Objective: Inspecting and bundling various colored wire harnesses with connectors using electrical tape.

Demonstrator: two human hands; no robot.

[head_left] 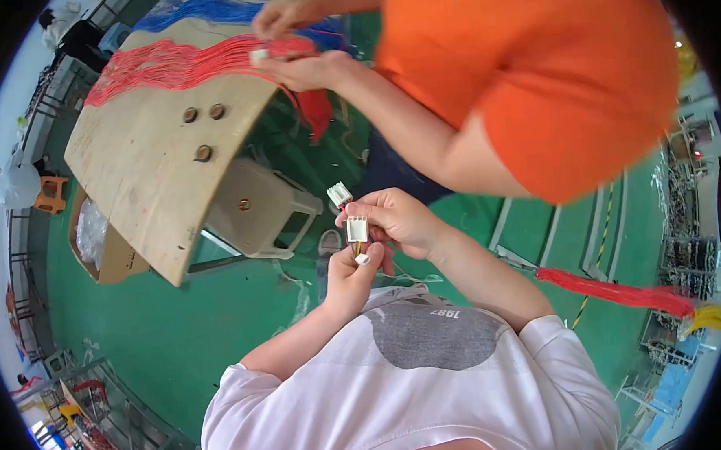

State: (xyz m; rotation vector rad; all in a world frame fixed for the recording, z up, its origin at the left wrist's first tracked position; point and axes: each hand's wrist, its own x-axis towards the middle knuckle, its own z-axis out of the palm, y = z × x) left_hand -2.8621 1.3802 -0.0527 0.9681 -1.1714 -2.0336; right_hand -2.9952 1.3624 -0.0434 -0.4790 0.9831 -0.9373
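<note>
My left hand (349, 281) is closed, thumb against fingers, around the short yellow and dark wires below a white connector housing (357, 228) with an open slotted face. By its thumb tip a smaller white plug (363, 259) sticks out. My right hand (401, 225) pinches beside the housing, its thumb and forefinger near red wires that run to another white multi-pin connector (339, 195) at the upper left. Some fingertips of both hands are hidden behind the connectors. The hands nearly meet in front of my chest.
Ahead, a co-worker in an orange shirt (524, 78) handles a white connector on red wires (181, 63) at a wooden table (145, 155). Three small round pieces lie on it. A pale plastic stool (274, 205) stands beneath its edge. A red wire bundle (617, 289) hangs right.
</note>
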